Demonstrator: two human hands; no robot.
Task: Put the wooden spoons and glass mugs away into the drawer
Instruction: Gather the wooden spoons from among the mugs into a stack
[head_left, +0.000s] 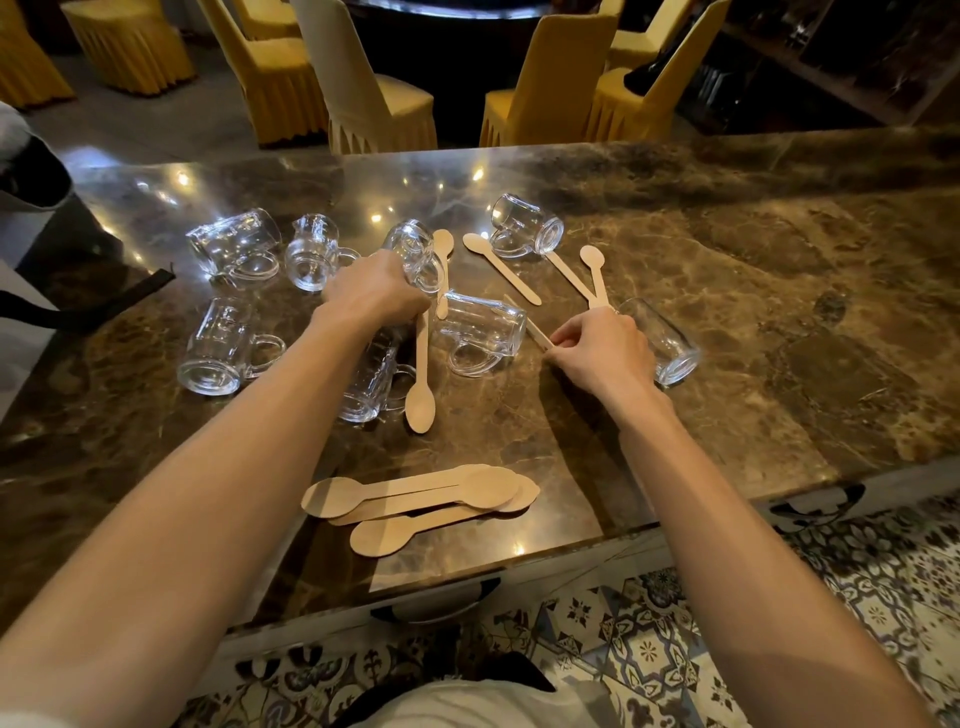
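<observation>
While glass mugs and wooden spoons lie scattered across a brown marble counter (727, 291), both hands are seen reaching into the clutter. The left hand (371, 291) is closed around a glass mug (415, 249) and appears also to hold the handle of a long wooden spoon (422, 374), whose bowl points back toward the near counter edge. The right hand (602, 345) is pinched, thumb and fingertips together, on the end of a thin wooden stick (535, 332) just right of a mug lying on its side (480, 330) at the middle of the counter. A tall glass (667, 343) is partly hidden behind that hand. Left of the central mug, three more mugs (236, 247) (311, 252) (223, 345) lie tipped over, and another (374, 379) lies under the left forearm. Beyond it, toward the far edge, a further mug (527, 226) rests on its side among loose spoons (501, 267) (595, 273). Nearer than the central mug, a small stack of spoons (421, 501) is gathered close to the counter's front edge. Drawer handles (436, 605) are visible below that edge. Yellow-covered chairs (363, 93) stand beyond the counter.
</observation>
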